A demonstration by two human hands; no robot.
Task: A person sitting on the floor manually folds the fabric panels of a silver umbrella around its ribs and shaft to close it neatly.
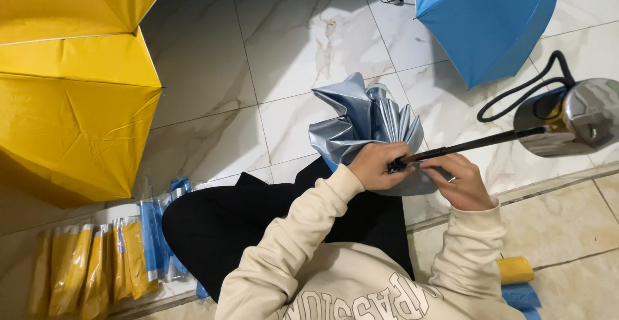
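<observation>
Left hand (377, 165) gripped the gathered silver umbrella canopy (367, 123); right hand (461, 181) closed around its black shaft (477, 143), mid-folding; pleats wanted smoothing.

A pale marbled tile floor (284, 49) carries an open yellow umbrella (71, 114) at left and an open blue umbrella (490, 17) at upper right. Wrapped yellow and blue packs (103, 268) lie in a row at lower left.
</observation>
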